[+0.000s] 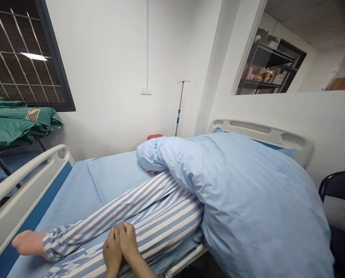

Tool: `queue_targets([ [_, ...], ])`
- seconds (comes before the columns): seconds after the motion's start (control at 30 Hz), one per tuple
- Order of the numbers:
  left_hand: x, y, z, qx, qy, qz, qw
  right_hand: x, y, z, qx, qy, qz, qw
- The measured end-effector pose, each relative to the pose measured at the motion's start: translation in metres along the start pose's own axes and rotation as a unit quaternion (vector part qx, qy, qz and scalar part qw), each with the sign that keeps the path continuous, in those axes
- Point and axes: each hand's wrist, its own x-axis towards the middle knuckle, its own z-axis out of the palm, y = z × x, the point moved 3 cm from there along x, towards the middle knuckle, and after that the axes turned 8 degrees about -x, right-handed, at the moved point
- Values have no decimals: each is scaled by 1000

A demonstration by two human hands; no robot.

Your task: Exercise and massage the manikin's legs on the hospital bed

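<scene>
And we're at the bedside, with both bare hands down at six o'clock! The left hand (pixel 112 253) and the right hand (pixel 128 238) lie side by side and touching, fingers together and gently curved, on the blue-and-white striped pyjama trousers (pixel 149 216) of someone lying on the bed. Neither hand seems to have hold of anything: both look open, and the palms are hidden, so their weight appears to rest on the cloth of the nearer leg rather than pinch it. The far leg runs out to a bare foot (pixel 29 243) at eight o'clock, over a blue bed sheet (pixel 65 204). From twelve round to three, a pale blue duvet (pixel 247 204) is heaped over the upper body, apparently bunched up so that the legs lie uncovered (a few fingers (pixel 149 171) poke out from under its edge). A raised white side rail (pixel 24 185) runs along at nine o'clock, presumably there to guard against a fall. At twelve, an IV pole (pixel 180 104) stands beyond the bed, close to the wall, within reach of the bedside. At ten o'clock, a folded green blanket (pixel 19 119) sits below a barred window (pixel 22 54).
</scene>
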Motion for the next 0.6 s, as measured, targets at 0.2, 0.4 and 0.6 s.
queue_targets([
  [0.2, -4, -2, 4, 42, -40, 23, 998, -2, 2, -24, -135, 1, -79, 988],
  [0.4, -4, 15, 6, -21, -28, 32, 999, 0, 23, -22, -66, 35, -41, 996],
  [0.6, -6, 31, 22, -113, -5, 21, 993, 9, 28, -24, 32, 29, -4, 999],
])
